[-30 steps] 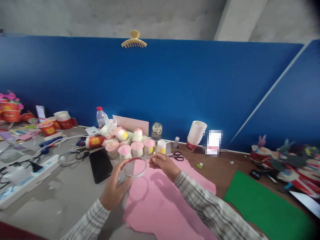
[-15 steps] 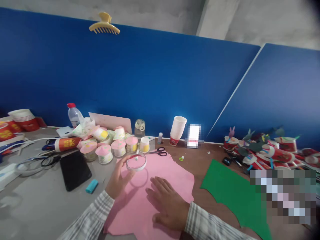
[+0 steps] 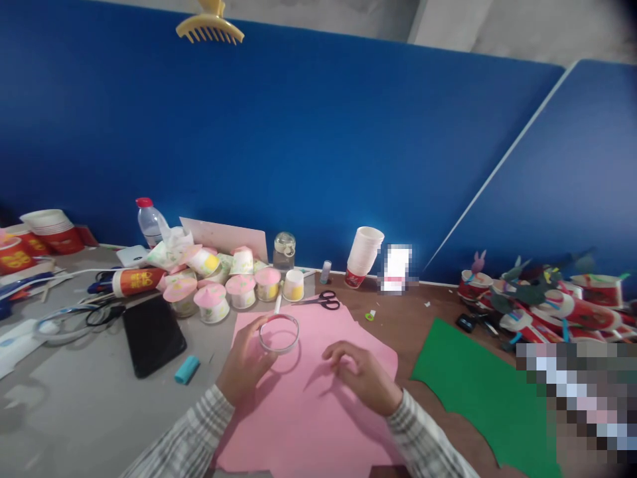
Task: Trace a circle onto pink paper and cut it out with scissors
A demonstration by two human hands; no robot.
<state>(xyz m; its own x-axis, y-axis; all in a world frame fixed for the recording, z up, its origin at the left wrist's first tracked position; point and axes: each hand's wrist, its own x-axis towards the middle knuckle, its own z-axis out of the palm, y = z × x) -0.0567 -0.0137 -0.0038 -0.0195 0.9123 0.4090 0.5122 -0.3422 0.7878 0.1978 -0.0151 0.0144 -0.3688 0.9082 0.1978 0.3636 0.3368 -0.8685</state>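
Observation:
My left hand [image 3: 245, 362] grips a thin white ring [image 3: 279, 333] with a red edge and holds it just above a pink foam sheet [image 3: 308, 405] on the table. My right hand [image 3: 362, 377] hovers over the pink sheet to the right of the ring, fingers curled inward in a pinch; I cannot make out anything in them. A white pen-like stick [image 3: 277, 305] lies at the sheet's far edge, just behind the ring.
Small decorated cups with pink lids [image 3: 226, 285] cluster behind the sheet, with black scissors [image 3: 324, 301], a stack of paper cups [image 3: 365, 255] and a water bottle [image 3: 149, 222]. A black phone [image 3: 153, 334] and blue cap [image 3: 186, 369] lie left. A green sheet [image 3: 478, 392] lies right.
My right hand lifted off the pink sheet, where it lay flat, and curled its fingers. The ring came lower and slightly right, close to the sheet. The view shifted a little.

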